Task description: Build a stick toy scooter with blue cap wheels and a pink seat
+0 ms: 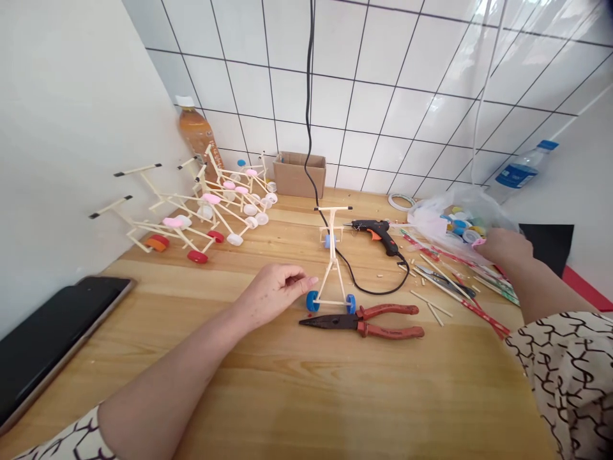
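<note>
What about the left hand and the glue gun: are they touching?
Apart. The head camera view shows it: the left hand is at one side of the stick model, the glue gun lies on the other, tabletop showing between.

The near wheels (312,301) are blue, the sleeves (572,367) dark-patterned cream.

Matt wooden frame (333,253); plastic wheels (312,301); glossy tiles (387,99).

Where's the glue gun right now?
In the head view, the glue gun lies right of centre on the wooden tabletop, between the blue-wheeled stick model on its left and the plastic bag on its right.
</note>
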`<state>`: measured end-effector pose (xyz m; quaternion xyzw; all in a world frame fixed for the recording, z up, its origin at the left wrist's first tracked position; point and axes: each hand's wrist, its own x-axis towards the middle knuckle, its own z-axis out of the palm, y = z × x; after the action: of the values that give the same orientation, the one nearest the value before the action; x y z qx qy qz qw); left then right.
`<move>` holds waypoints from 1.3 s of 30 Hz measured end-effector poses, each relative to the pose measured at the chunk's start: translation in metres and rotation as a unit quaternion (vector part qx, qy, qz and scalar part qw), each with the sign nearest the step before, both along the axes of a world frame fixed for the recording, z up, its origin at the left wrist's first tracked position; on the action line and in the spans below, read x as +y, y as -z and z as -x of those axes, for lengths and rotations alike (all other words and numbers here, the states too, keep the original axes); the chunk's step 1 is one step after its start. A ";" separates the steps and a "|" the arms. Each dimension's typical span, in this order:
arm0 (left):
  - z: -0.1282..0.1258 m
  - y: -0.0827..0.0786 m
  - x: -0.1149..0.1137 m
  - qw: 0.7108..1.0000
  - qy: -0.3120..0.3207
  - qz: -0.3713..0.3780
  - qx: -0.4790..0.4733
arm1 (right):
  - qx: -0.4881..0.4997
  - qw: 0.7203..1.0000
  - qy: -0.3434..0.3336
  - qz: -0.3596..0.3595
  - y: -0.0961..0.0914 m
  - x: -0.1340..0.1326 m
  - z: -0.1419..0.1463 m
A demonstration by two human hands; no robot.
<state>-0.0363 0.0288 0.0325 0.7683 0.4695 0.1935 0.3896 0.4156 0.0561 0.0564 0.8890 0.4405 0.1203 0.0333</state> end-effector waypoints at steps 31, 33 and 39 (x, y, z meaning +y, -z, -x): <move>-0.027 -0.013 -0.060 0.969 0.070 0.097 -0.217 | 0.604 0.692 -0.392 -0.053 0.008 -0.134 0.250; -0.029 -0.012 -0.059 0.966 0.065 0.129 -0.215 | 0.589 0.700 -0.400 -0.058 0.012 -0.136 0.249; -0.030 -0.011 -0.057 0.965 0.065 0.150 -0.204 | 0.609 0.682 -0.401 -0.055 0.016 -0.139 0.251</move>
<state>-0.0062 -0.0286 0.0438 0.6743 0.3527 0.2473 0.5998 0.1651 -0.0825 0.0400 0.5053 0.6704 -0.4216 -0.3427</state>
